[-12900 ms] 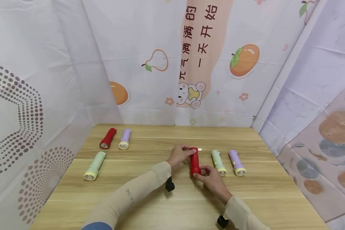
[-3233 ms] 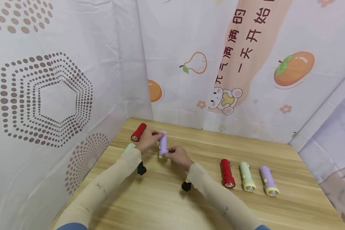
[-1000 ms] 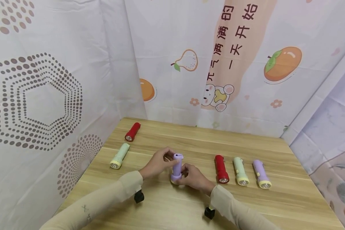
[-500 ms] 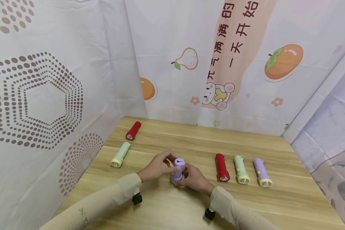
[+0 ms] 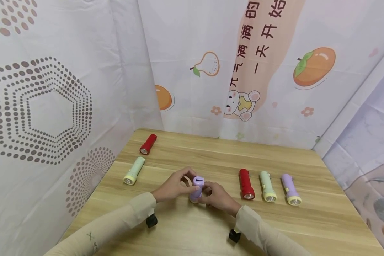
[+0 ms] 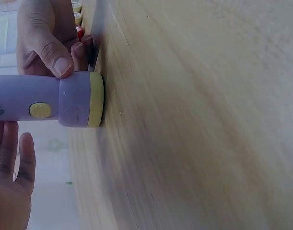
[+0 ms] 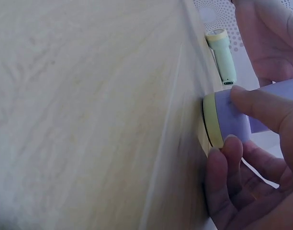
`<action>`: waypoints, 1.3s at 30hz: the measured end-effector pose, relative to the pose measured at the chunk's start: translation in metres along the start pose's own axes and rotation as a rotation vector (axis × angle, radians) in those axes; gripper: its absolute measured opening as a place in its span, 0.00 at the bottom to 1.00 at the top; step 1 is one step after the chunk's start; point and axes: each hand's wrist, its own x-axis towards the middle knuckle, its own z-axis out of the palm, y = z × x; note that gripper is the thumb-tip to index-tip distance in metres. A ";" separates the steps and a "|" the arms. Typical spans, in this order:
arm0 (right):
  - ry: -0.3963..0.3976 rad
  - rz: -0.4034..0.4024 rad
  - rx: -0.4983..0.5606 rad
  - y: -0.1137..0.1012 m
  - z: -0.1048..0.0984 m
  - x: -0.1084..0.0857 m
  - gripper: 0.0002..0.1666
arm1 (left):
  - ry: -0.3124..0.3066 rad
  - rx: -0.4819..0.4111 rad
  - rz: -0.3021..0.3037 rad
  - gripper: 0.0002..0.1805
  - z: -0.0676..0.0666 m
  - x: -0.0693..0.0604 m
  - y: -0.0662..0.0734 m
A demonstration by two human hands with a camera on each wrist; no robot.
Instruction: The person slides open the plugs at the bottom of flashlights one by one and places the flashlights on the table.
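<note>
A purple flashlight [image 5: 196,188] stands upright, lens end down, between the two hands at the middle of the table. The left hand [image 5: 176,185] holds its upper part between thumb and fingers. Low on its body, the right hand [image 5: 219,197] grips the wide head with thumb and fingers. In the left wrist view the purple flashlight [image 6: 36,98] shows a yellow button and a yellow rim against the wood. The right wrist view shows the right hand's [image 7: 266,167] thumb and fingertips at the flashlight's [image 7: 232,117] head. The lens is hidden.
At the left lie a red flashlight [image 5: 148,144] and a light green flashlight [image 5: 134,171]. On the right are another red flashlight [image 5: 246,184], a green one [image 5: 268,186] and a purple one [image 5: 291,189] in a row. Patterned curtains [image 5: 185,42] stand behind the wooden table [image 5: 185,149].
Since about ten seconds ago, the purple flashlight has come from the back left to the table's middle. Over the last second it has been lowered slightly and stood up straighter, with both hands still on it.
</note>
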 end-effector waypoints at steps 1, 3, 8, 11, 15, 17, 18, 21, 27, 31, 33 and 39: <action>0.005 0.003 -0.002 0.000 0.000 0.001 0.23 | -0.005 -0.003 -0.005 0.18 -0.001 0.000 0.000; 0.016 0.008 -0.003 0.001 -0.001 0.002 0.23 | -0.013 -0.006 -0.007 0.18 -0.001 0.000 0.000; 0.013 0.029 0.013 0.003 -0.002 0.003 0.24 | -0.027 -0.058 -0.011 0.15 -0.003 0.000 -0.001; 0.008 0.042 0.032 0.003 -0.002 0.002 0.25 | -0.033 -0.159 -0.042 0.16 -0.003 0.001 0.000; 0.003 0.052 0.044 0.002 -0.002 0.001 0.26 | -0.025 -0.261 -0.103 0.15 -0.003 0.002 0.002; -0.001 0.053 0.040 0.002 -0.002 0.002 0.26 | -0.020 -0.278 -0.119 0.15 -0.003 0.002 0.002; -0.003 0.053 0.038 0.002 -0.002 0.002 0.26 | -0.018 -0.279 -0.126 0.15 -0.003 0.002 0.002; -0.004 0.057 0.034 0.001 -0.002 0.002 0.27 | -0.016 -0.281 -0.143 0.16 -0.002 0.004 0.001; -0.009 0.070 0.043 0.001 -0.002 0.002 0.28 | -0.016 -0.299 -0.172 0.17 -0.002 0.004 0.001; -0.013 0.069 0.053 0.002 -0.001 0.003 0.29 | -0.016 -0.316 -0.181 0.18 -0.002 0.004 0.001; -0.013 0.069 0.054 0.003 -0.001 0.003 0.29 | -0.017 -0.322 -0.185 0.18 -0.001 0.004 0.002; -0.015 0.068 0.057 0.005 -0.001 0.003 0.30 | -0.021 -0.319 -0.190 0.18 -0.001 0.005 0.002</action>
